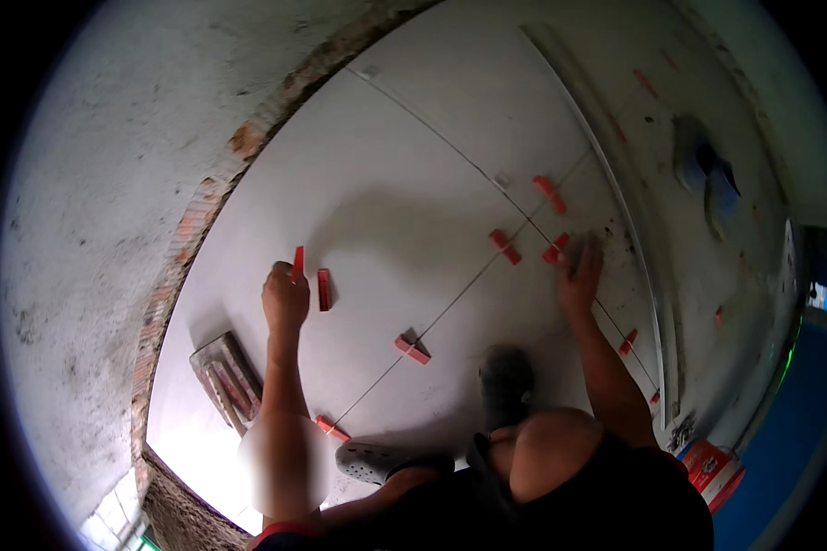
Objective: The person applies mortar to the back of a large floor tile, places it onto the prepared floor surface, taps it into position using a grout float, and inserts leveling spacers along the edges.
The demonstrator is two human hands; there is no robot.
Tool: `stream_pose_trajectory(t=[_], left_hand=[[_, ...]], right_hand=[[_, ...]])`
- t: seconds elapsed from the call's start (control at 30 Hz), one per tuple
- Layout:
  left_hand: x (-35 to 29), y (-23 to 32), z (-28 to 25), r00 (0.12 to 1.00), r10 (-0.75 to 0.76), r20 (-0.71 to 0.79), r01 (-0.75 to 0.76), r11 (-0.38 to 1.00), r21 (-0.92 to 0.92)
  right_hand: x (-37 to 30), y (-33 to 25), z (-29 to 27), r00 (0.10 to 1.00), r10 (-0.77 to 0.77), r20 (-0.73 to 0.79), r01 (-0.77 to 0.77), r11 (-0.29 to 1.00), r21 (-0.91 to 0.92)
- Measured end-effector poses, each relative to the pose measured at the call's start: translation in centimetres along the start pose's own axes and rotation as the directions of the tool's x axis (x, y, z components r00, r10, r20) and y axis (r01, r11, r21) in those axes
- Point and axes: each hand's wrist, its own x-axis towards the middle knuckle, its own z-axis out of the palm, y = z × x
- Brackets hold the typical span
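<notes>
Large pale floor tiles [404,156] lie beneath me, parted by thin dark joints. My left hand [285,298] is closed on a red tile-levelling wedge [299,264], which sticks up out of its fingers. Just right of that hand, a loose red wedge [324,290] lies on the tile. My right hand [579,280] reaches down beside another red wedge [555,248] near where the joints cross; its fingers are apart, and the thumb side is at the wedge, perhaps touching it. Close by sit two more, a left wedge [504,246] and a far wedge [549,195].
Farther along the joints sit a near wedge [413,349] and a right wedge [628,342]. A trowel [228,381] lies left of my forearm. A long metal straightedge [606,156] runs along the right. Beyond it are blue-grey footwear [708,179] and a red bucket [712,473].
</notes>
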Motion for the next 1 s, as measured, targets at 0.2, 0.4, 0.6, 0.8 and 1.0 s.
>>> stream_pose_trajectory(t=[0.2,0.4,0.6,0.8,1.0], left_hand=[[-1.3,13.7,5.4,0.931,0.303,0.205,-0.119,0.782,-0.612],[-0.5,21.3,13.4,0.963,0.250,0.097,-0.159,0.823,-0.546],[-2.1,26.8,14.9,0.970,0.233,-0.071,-0.241,0.874,-0.421],[-2.6,27.4,13.8,0.968,0.250,-0.008,-0.220,0.837,-0.502],[-2.0,27.9,14.3,0.955,0.290,-0.066,-0.292,0.873,-0.391]], right_hand=[[0.4,1.9,-0.6,0.997,0.030,-0.069,-0.025,0.997,0.077],[1.2,0.4,0.1,0.993,-0.032,-0.116,0.043,0.995,0.091],[1.0,1.4,-0.4,0.992,-0.068,-0.109,0.072,0.997,0.039],[1.2,0.6,-0.8,0.994,-0.072,-0.088,0.078,0.995,0.061],[1.7,0.8,-0.8,0.992,-0.086,-0.092,0.092,0.994,0.056]])
